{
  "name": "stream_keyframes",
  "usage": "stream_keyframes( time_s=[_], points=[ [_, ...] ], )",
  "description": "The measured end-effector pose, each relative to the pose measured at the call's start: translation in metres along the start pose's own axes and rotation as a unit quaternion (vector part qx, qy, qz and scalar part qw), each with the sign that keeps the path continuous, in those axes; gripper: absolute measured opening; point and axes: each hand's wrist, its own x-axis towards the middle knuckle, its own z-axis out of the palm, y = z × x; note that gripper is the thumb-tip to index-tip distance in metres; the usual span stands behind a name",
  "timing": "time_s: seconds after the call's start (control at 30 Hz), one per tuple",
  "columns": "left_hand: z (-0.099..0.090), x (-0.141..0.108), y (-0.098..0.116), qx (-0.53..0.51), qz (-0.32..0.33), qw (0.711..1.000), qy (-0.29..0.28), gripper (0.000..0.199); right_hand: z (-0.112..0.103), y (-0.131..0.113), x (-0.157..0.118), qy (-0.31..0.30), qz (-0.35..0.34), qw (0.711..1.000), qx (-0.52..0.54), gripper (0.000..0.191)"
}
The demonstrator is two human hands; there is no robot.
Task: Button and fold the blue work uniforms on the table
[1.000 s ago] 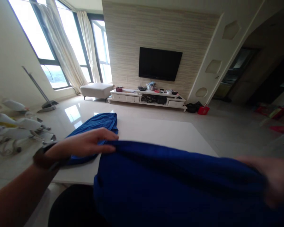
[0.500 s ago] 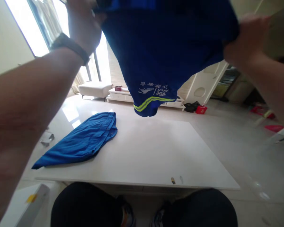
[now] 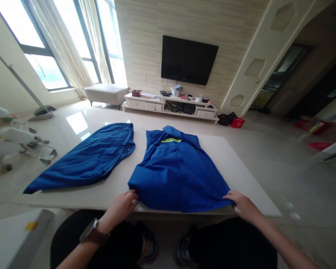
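A blue work jacket [image 3: 176, 172] with a yellow-green stripe lies spread on the white table [image 3: 249, 194], its collar at the far side and its hem along the near edge. My left hand [image 3: 127, 201] pinches the hem's left corner. At the right corner, my right hand [image 3: 239, 201] grips the cloth between thumb and fingers. To the left lies a second blue garment [image 3: 92, 160], folded lengthwise, with one end reaching the table's left edge.
Across the floor stand a low white TV cabinet [image 3: 145, 104], a pale bench [image 3: 106, 94] and a red bin [image 3: 237, 123]. White chair bases with casters [image 3: 14, 138] are at the left. A white box-like surface [image 3: 19, 235] sits at the near left.
The jacket, held up in the air before, now lies on the table. Both my hands have come down with it to the near edge, and the view has tilted up.
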Motion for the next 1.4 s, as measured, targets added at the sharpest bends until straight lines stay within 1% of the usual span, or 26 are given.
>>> stream_keyframes(
  time_s=[0.03, 0.07, 0.13, 0.2, 0.27, 0.33, 0.37, 0.4, 0.43, 0.5, 0.57, 0.63, 0.7, 0.77, 0.83, 0.87, 0.9, 0.93, 0.97, 1.03, 1.13, 1.2, 1.27, 1.3, 1.37, 1.4],
  points=[
    [0.004, -0.007, -0.006, -0.025, -0.01, 0.999, -0.036, 0.02, 0.013, 0.0, -0.009, -0.045, -0.004, 0.998, 0.037, 0.051],
    [0.0, -0.01, -0.009, -0.045, -0.017, 0.997, -0.06, 0.018, 0.018, -0.002, -0.014, -0.083, -0.011, 0.994, 0.071, 0.044],
    [-0.022, -0.005, -0.012, -0.079, -0.014, 0.994, -0.073, 0.013, 0.016, -0.007, -0.011, -0.119, -0.023, 0.985, 0.122, 0.035],
    [-0.049, 0.01, -0.007, -0.103, 0.01, 0.993, -0.055, 0.023, 0.008, -0.014, 0.004, -0.1, -0.024, 0.985, 0.141, 0.039],
    [-0.066, 0.027, 0.004, -0.1, 0.032, 0.995, 0.0, 0.029, 0.006, -0.023, 0.023, -0.077, -0.022, 0.988, 0.129, 0.051],
    [-0.066, 0.041, 0.015, -0.066, 0.055, 0.995, 0.056, 0.031, 0.014, -0.032, 0.038, -0.092, -0.022, 0.99, 0.101, 0.066],
    [-0.06, 0.045, 0.018, -0.043, 0.063, 0.995, 0.067, 0.041, 0.021, -0.036, 0.044, -0.102, -0.021, 0.991, 0.083, 0.072],
    [-0.052, 0.047, 0.02, -0.021, 0.071, 0.996, 0.059, 0.052, 0.028, -0.04, 0.048, -0.107, -0.018, 0.992, 0.064, 0.075],
    [-0.042, 0.048, 0.019, -0.003, 0.075, 0.997, 0.034, 0.058, 0.035, -0.044, 0.05, -0.107, -0.014, 0.993, 0.047, 0.073],
    [-0.022, 0.044, 0.012, 0.021, 0.065, 0.997, -0.03, 0.056, 0.045, -0.05, 0.049, -0.105, -0.012, 0.994, 0.037, 0.057],
    [-0.008, 0.034, 0.002, 0.023, 0.05, 0.996, -0.068, 0.047, 0.049, -0.056, 0.043, -0.121, -0.028, 0.99, 0.06, 0.027],
    [-0.001, 0.019, -0.007, 0.01, 0.037, 0.996, -0.077, 0.035, 0.05, -0.063, 0.031, -0.14, -0.05, 0.985, 0.085, 0.002],
    [-0.003, 0.001, -0.012, -0.012, 0.028, 0.995, -0.098, 0.022, 0.05, -0.073, 0.014, -0.16, -0.061, 0.98, 0.1, 0.01],
    [-0.01, -0.018, -0.014, -0.048, 0.0, 0.983, -0.178, 0.014, 0.049, -0.084, -0.005, -0.222, -0.051, 0.966, 0.127, 0.006],
    [-0.021, -0.032, -0.014, -0.105, -0.045, 0.956, -0.272, 0.016, 0.045, -0.094, -0.017, -0.322, -0.032, 0.931, 0.169, 0.006],
    [-0.027, -0.033, -0.014, -0.137, -0.06, 0.943, -0.298, 0.021, 0.04, -0.099, -0.019, -0.353, -0.028, 0.916, 0.19, 0.009],
    [-0.033, -0.031, -0.014, -0.166, -0.064, 0.937, -0.301, 0.027, 0.035, -0.104, -0.015, -0.358, -0.032, 0.91, 0.207, 0.01],
    [-0.038, -0.023, -0.013, -0.19, -0.057, 0.94, -0.279, 0.032, 0.028, -0.107, -0.007, -0.335, -0.044, 0.916, 0.216, 0.009],
    [-0.042, -0.009, -0.012, -0.205, -0.038, 0.948, -0.24, 0.034, 0.021, -0.111, 0.007, -0.283, -0.062, 0.932, 0.217, 0.007],
    [-0.045, 0.031, -0.008, -0.203, -0.003, 0.969, -0.144, 0.032, 0.008, -0.116, 0.049, -0.157, -0.093, 0.965, 0.189, 0.006],
    [-0.037, 0.113, 0.008, -0.187, 0.016, 0.982, -0.003, 0.029, -0.002, -0.122, 0.138, 0.003, -0.097, 0.988, 0.12, 0.008],
    [-0.027, 0.169, 0.023, -0.192, 0.012, 0.979, 0.07, 0.036, -0.003, -0.123, 0.203, 0.074, -0.05, 0.991, 0.101, 0.017],
    [-0.015, 0.217, 0.037, -0.181, -0.037, 0.976, 0.117, 0.045, -0.001, -0.121, 0.263, 0.109, 0.034, 0.984, 0.134, 0.03],
    [-0.01, 0.237, 0.042, -0.188, -0.079, 0.971, 0.124, 0.051, 0.001, -0.119, 0.289, 0.117, 0.098, 0.971, 0.186, 0.034],
    [-0.001, 0.27, 0.051, -0.21, -0.143, 0.96, 0.121, 0.055, 0.005, -0.115, 0.331, 0.113, 0.212, 0.918, 0.316, 0.04],
    [0.003, 0.282, 0.053, -0.224, -0.161, 0.954, 0.115, 0.054, 0.007, -0.113, 0.347, 0.105, 0.243, 0.894, 0.362, 0.04]
  ],
)
